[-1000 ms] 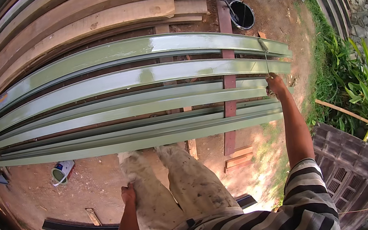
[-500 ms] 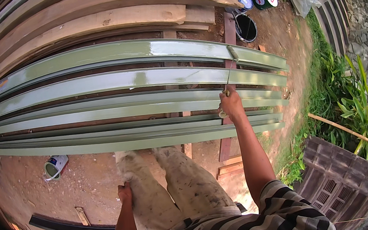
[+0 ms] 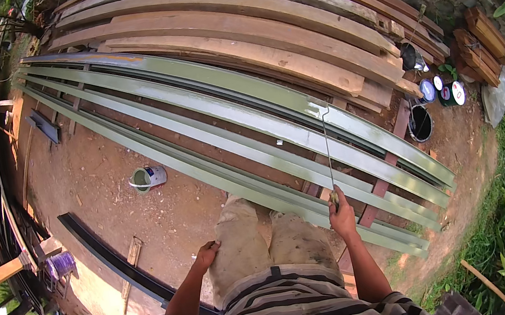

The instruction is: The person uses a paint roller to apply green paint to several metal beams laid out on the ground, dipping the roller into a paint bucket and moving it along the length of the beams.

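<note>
My right hand (image 3: 342, 212) is closed round the handle of a paint roller (image 3: 328, 151), a small roller on a long thin wire. Its roller head meets the farthest of several long steel beams, where a glossy wet patch of green paint shows. The green beam (image 3: 212, 79) runs from far left to near right, with other green beams (image 3: 201, 169) lying alongside it, nearer to me. My left hand (image 3: 206, 256) hangs beside my left thigh, fingers loosely apart and nothing visible in it.
Wooden planks (image 3: 247, 45) lie stacked beyond the beams. A black bucket (image 3: 420, 123) and paint cans (image 3: 452, 93) stand at the right. A tipped paint pail (image 3: 148, 178) lies on the dirt at left, and a dark steel channel (image 3: 109, 258) lies nearer. Grass (image 3: 499, 196) borders the right side.
My view has swung left, so the beams now slant across it. The roller has moved left along the farthest beam. My right hand keeps its hold; my left stays near my thigh.
</note>
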